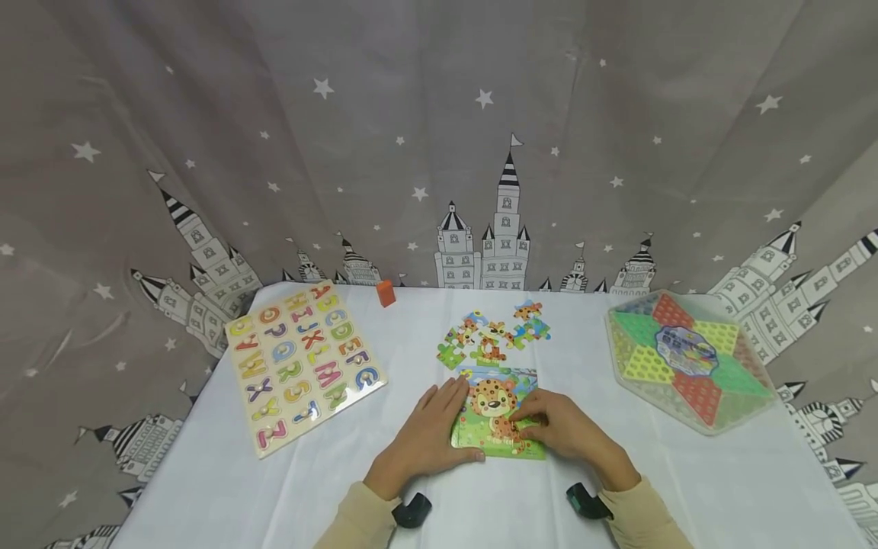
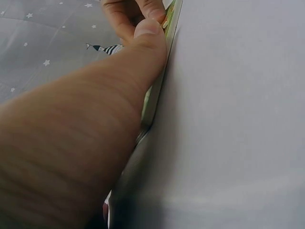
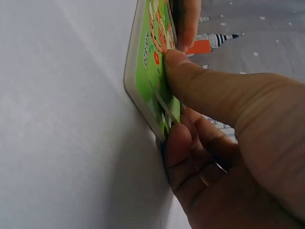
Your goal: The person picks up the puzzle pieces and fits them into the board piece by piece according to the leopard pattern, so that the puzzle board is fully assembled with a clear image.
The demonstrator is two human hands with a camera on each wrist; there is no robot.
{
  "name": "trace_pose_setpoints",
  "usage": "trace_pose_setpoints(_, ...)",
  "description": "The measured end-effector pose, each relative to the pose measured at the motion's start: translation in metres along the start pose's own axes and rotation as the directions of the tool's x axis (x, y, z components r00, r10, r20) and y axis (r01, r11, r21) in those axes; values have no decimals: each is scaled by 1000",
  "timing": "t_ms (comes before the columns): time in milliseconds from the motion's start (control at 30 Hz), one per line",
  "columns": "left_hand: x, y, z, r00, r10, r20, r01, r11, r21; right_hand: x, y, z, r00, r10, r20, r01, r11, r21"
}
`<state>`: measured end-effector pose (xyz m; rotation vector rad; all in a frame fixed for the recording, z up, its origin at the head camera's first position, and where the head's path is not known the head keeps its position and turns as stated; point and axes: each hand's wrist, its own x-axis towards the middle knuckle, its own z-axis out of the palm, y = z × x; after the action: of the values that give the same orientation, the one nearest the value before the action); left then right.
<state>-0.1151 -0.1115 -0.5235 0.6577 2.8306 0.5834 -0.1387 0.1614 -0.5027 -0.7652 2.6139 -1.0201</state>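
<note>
A leopard jigsaw puzzle (image 1: 495, 396) in a flat tray lies in front of the person. The left hand (image 1: 430, 431) rests along its left side, fingers extended and thumb near the bottom edge. On the right side, the right hand (image 1: 565, 427) pinches a green puzzle piece (image 3: 164, 102) between thumb and finger, one edge tilted up from the tray. Part of that piece is hidden by the thumb. Beyond the tray lie several loose puzzle pieces (image 1: 488, 347), with a few more pieces (image 1: 532, 329) just to their right.
A wooden alphabet peg board (image 1: 305, 362) lies at the left. To the right is a hexagonal game board (image 1: 686, 362) with coloured triangles. An orange block (image 1: 386, 293) stands near the back edge of the white-covered table (image 1: 741, 496). A grey castle-print curtain (image 1: 384, 152) hangs behind.
</note>
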Motion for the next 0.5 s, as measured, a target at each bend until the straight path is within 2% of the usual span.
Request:
trace_pose_setpoints(300, -1, -2, 0, 1000, 4, -13, -4, 1000, 9, 2, -5, -2, 999, 30, 14, -29, 997, -73)
trace_pose_setpoints(500, -2, -1, 0, 999, 26, -22, -26, 1000, 3, -3, -10, -3, 994, 108, 20, -107, 992, -65)
